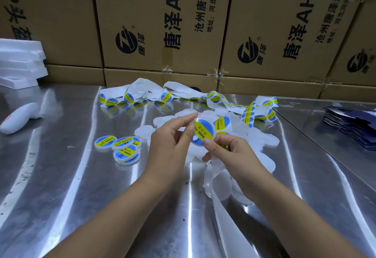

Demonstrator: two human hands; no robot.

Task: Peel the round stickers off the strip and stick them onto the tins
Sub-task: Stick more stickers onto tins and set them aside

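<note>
Left hand (173,141) pinches a tin (200,143) by its rim. Right hand (234,151) curls round the strip (215,172), and its thumb presses the sticker (203,129) onto the tin.

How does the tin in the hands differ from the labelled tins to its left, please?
The held tin is pinched by the left hand and right hand; the lying tins rest on the table. The held tin tilts steeply; the lying tins overlap. All bear blue-yellow stickers.
</note>
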